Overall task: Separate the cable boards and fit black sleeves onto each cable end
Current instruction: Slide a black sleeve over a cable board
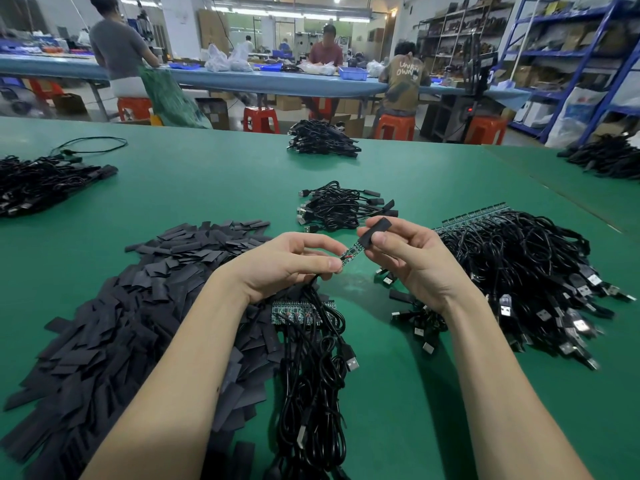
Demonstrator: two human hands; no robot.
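While left hand pinches board, right hand holds sleeve.

bright even overhead strip lighting, soft shadows under the arms, wide-angle bending at edges, background workers slightly blurred

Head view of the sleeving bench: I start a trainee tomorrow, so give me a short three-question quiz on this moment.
1. True or false: the black sleeve in the right hand already covers the whole small circuit board.
2. Which hand pinches the board's cable end? A left hand B right hand C neither
3. Fill in: the pile of loose sleeves lies on the green table to the person's ____.

Key: 1 false, only the board's far end has entered the sleeve. 2 A. 3 left.
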